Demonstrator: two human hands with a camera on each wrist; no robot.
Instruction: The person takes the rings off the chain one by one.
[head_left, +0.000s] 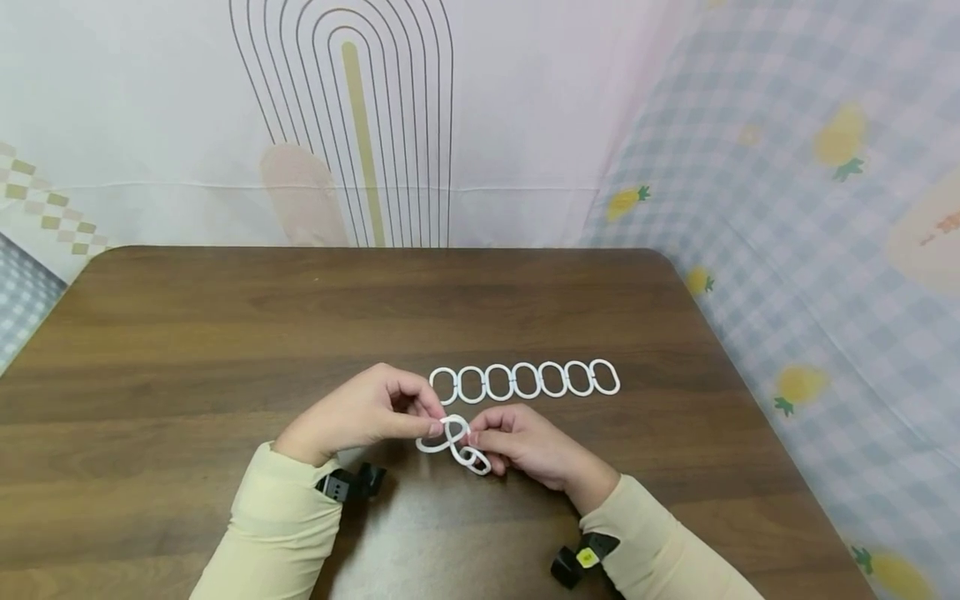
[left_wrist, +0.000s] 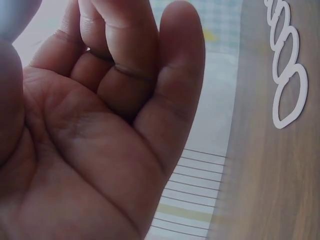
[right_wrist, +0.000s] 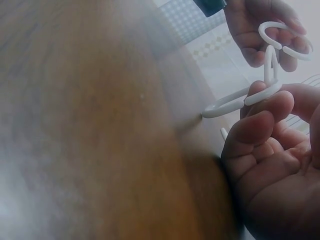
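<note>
Between both hands is a short chain of white oval rings (head_left: 454,451), linked through each other. My left hand (head_left: 367,412) pinches a ring at the chain's upper left with thumb and forefinger. From the right, my right hand (head_left: 528,447) pinches a ring near the lower end. The right wrist view shows a small split in the upper ring (right_wrist: 262,33), beside the left hand's fingers, and another split in the ring (right_wrist: 267,91) at the right fingertips. In the left wrist view the left palm (left_wrist: 90,145) fills much of the picture, and its pinched ring is hidden.
Just beyond the hands, a straight row of several white oval rings (head_left: 512,383) lies side by side on the brown wooden table (head_left: 225,333). A patterned cloth (head_left: 525,125) hangs behind the table, and a checked cloth (head_left: 787,275) hangs along the right side.
</note>
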